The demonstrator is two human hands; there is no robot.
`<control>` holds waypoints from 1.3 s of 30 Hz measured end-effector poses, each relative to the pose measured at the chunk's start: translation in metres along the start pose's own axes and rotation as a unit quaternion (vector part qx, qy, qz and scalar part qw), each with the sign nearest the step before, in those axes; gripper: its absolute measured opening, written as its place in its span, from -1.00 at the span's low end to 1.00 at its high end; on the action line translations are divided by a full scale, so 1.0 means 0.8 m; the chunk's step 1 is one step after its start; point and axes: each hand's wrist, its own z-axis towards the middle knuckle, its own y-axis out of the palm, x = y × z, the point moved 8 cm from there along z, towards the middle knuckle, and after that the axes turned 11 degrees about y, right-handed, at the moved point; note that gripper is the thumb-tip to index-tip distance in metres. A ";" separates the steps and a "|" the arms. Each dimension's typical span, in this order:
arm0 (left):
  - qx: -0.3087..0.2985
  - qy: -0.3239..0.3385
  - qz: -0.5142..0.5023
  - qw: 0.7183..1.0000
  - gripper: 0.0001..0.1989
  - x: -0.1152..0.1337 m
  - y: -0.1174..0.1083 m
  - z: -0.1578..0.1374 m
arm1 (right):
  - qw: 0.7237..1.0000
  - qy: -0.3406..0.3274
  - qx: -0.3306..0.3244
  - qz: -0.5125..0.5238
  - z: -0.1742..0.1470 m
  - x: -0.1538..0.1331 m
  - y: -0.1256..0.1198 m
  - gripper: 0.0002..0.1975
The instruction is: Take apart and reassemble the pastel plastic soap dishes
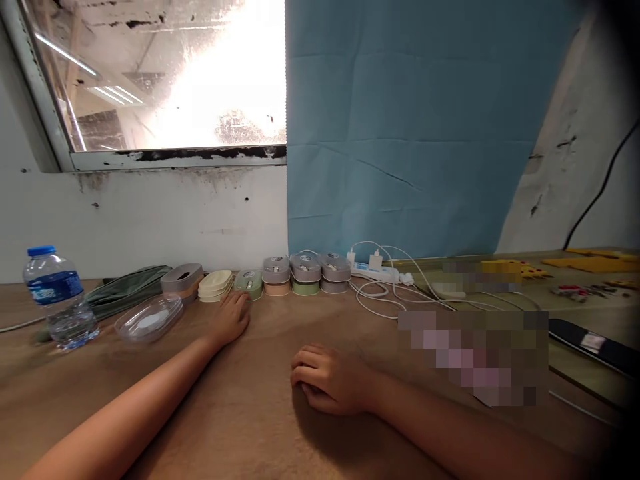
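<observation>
Head view, going left to right: far left of the left hand stands a see-through plastic bottle (55,293) with a blue cap and a shiny blue label. Between it and that hand are a soft, wrinkly green cloth bag (125,291), partly hidden by the bottle, and a thin clear tub (150,320) with round corners. Behind the tub is a smooth grey and tan box (183,280) with a long hole on top. Just behind the left hand (233,319) is a wavy-edged cream stack (215,285).

The left hand is palm down, fingers a bit bent, at the front of a small round-cornered green box (249,283). Its fingertips are hard to see, so I cannot tell if they grip it. Right of that hand sit three taller boxes (305,270) with grey tops.

Nearer, the right hand (333,380) rests on the brown table (265,373), loosely curled. Its palm is hidden; I cannot tell if it holds something. Beyond it, to the right, are a white power strip (377,271) and loopy white wires (380,300). Blurry squares (475,358) cover things beside the right arm. Further right, a long black thing (590,343) fades into the dark edge.
</observation>
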 end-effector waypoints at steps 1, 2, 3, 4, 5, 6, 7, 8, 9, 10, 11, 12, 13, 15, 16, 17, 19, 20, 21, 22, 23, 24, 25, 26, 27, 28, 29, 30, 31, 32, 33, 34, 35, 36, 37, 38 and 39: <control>0.007 0.005 0.009 1.000 -0.61 0.003 -0.004 0.001 | 1.000 0.002 0.000 0.004 0.000 0.000 0.000 -0.81; 0.014 0.005 0.019 1.000 -0.58 0.005 -0.007 0.003 | 1.000 0.003 0.000 0.007 0.000 0.000 -0.001 -0.81; 0.020 -0.001 0.028 0.999 -0.54 0.005 -0.008 0.006 | 1.000 0.004 -0.002 0.009 0.001 0.000 -0.001 -0.81; 0.023 -0.007 0.035 0.999 -0.50 0.005 -0.006 0.011 | 1.000 0.005 -0.003 0.011 0.001 0.000 -0.001 -0.80; 0.023 -0.012 0.041 0.999 -0.46 0.003 -0.002 0.016 | 1.000 0.007 -0.006 0.011 0.001 0.000 -0.001 -0.80; 0.020 -0.020 0.045 0.999 -0.43 0.001 0.003 0.021 | 1.000 0.010 -0.007 0.011 0.001 0.001 -0.001 -0.80; 0.018 -0.029 0.047 0.998 -0.40 -0.002 0.009 0.025 | 1.000 0.012 -0.008 0.013 0.001 0.001 -0.001 -0.80; 0.016 -0.039 0.047 0.998 -0.38 -0.006 0.015 0.028 | 1.000 0.014 -0.009 0.015 0.001 0.001 -0.001 -0.80; 0.013 -0.050 0.045 0.998 -0.37 -0.010 0.020 0.030 | 1.000 0.016 -0.010 0.018 0.001 0.001 -0.001 -0.79; 0.011 -0.058 0.040 0.997 -0.37 -0.014 0.025 0.029 | 1.000 0.017 -0.011 0.022 0.001 0.001 -0.001 -0.79; 0.010 -0.062 0.035 0.997 -0.38 -0.016 0.027 0.028 | 0.999 0.018 -0.013 0.027 0.001 0.001 -0.001 -0.79; 0.009 -0.061 0.029 0.998 -0.40 -0.017 0.027 0.025 | 0.999 0.019 -0.015 0.030 0.001 0.001 -0.002 -0.79; 0.008 -0.057 0.022 0.998 -0.41 -0.016 0.026 0.020 | 0.999 0.020 -0.016 0.032 0.001 0.001 -0.002 -0.79; 0.009 -0.045 0.003 0.999 -0.44 -0.008 0.016 0.008 | 0.999 0.021 -0.017 0.031 0.002 0.000 -0.003 -0.79; 0.012 -0.038 -0.008 0.999 -0.44 -0.001 0.009 -0.001 | 0.999 0.020 -0.016 0.029 0.002 0.000 -0.004 -0.79; 0.018 -0.031 -0.021 0.999 -0.45 0.008 -0.001 -0.010 | 0.999 0.020 -0.015 0.026 0.002 -0.001 -0.005 -0.79; 0.034 -0.014 -0.049 0.998 -0.45 0.032 -0.024 -0.031 | 1.000 0.017 -0.012 0.022 0.003 -0.002 -0.006 -0.79; 0.042 -0.006 -0.065 0.997 -0.45 0.046 -0.036 -0.042 | 1.000 0.016 -0.009 0.020 0.003 -0.003 -0.007 -0.79; 0.044 0.003 -0.086 0.995 -0.45 0.059 -0.047 -0.053 | 1.000 0.015 -0.004 0.020 0.003 -0.003 -0.008 -0.79; 0.045 0.009 -0.110 0.993 -0.46 0.072 -0.057 -0.063 | 1.000 0.012 0.005 0.019 0.002 -0.003 -0.009 -0.79; 0.044 0.018 -0.137 0.989 -0.49 0.085 -0.066 -0.072 | 1.000 0.006 0.018 0.017 0.001 -0.004 -0.011 -0.78; 0.040 0.031 -0.166 0.985 -0.54 0.096 -0.074 -0.078 | 0.999 -0.005 0.035 0.012 0.000 -0.006 -0.013 -0.78; 0.032 0.048 -0.194 0.979 -0.59 0.107 -0.080 -0.083 | 0.998 -0.022 0.054 0.004 -0.002 -0.008 -0.015 -0.79; 0.022 0.064 -0.222 0.973 -0.64 0.116 -0.084 -0.086 | 0.996 -0.045 0.072 -0.009 -0.004 -0.012 -0.016 -0.79; 0.011 0.079 -0.248 0.965 -0.68 0.122 -0.087 -0.087 | 0.993 -0.072 0.087 -0.024 -0.007 -0.017 -0.017 -0.81; 0.001 0.090 -0.270 0.958 -0.70 0.126 -0.089 -0.086 | 0.990 -0.098 0.099 -0.039 -0.010 -0.022 -0.016 -0.83; -0.004 0.096 -0.289 0.952 -0.70 0.128 -0.091 -0.085 | 0.986 -0.118 0.109 -0.051 -0.013 -0.025 -0.016 -0.85; -0.003 0.096 -0.304 0.948 -0.69 0.127 -0.092 -0.084 | 0.982 -0.132 0.121 -0.058 -0.015 -0.028 -0.017 -0.87; 0.004 0.092 -0.315 0.945 -0.68 0.125 -0.093 -0.082 | 0.979 -0.140 0.135 -0.060 -0.016 -0.030 -0.019 -0.88; 0.015 0.086 -0.322 0.943 -0.67 0.121 -0.094 -0.081 | 0.976 -0.144 0.150 -0.059 -0.017 -0.031 -0.022 -0.89; 0.026 0.079 -0.327 0.941 -0.66 0.118 -0.095 -0.080 | 0.974 -0.145 0.163 -0.057 -0.018 -0.032 -0.024 -0.90; 0.035 0.073 -0.331 0.940 -0.66 0.115 -0.095 -0.080 | 0.973 -0.146 0.171 -0.057 -0.019 -0.032 -0.026 -0.91; 0.039 0.069 -0.338 0.938 -0.67 0.112 -0.094 -0.081 | 0.972 -0.147 0.172 -0.058 -0.019 -0.032 -0.026 -0.91; 0.041 0.063 -0.351 0.933 -0.69 0.110 -0.091 -0.081 | 0.973 -0.147 0.168 -0.060 -0.018 -0.032 -0.025 -0.91; 0.042 0.055 -0.371 0.926 -0.70 0.107 -0.089 -0.082 | 0.974 -0.146 0.159 -0.063 -0.018 -0.031 -0.024 -0.91; 0.046 0.043 -0.398 0.915 -0.71 0.103 -0.086 -0.083 | 0.977 -0.143 0.147 -0.066 -0.017 -0.030 -0.021 -0.89; 0.052 0.027 -0.429 0.901 -0.72 0.098 -0.083 -0.083 | 0.979 -0.139 0.133 -0.066 -0.015 -0.029 -0.019 -0.87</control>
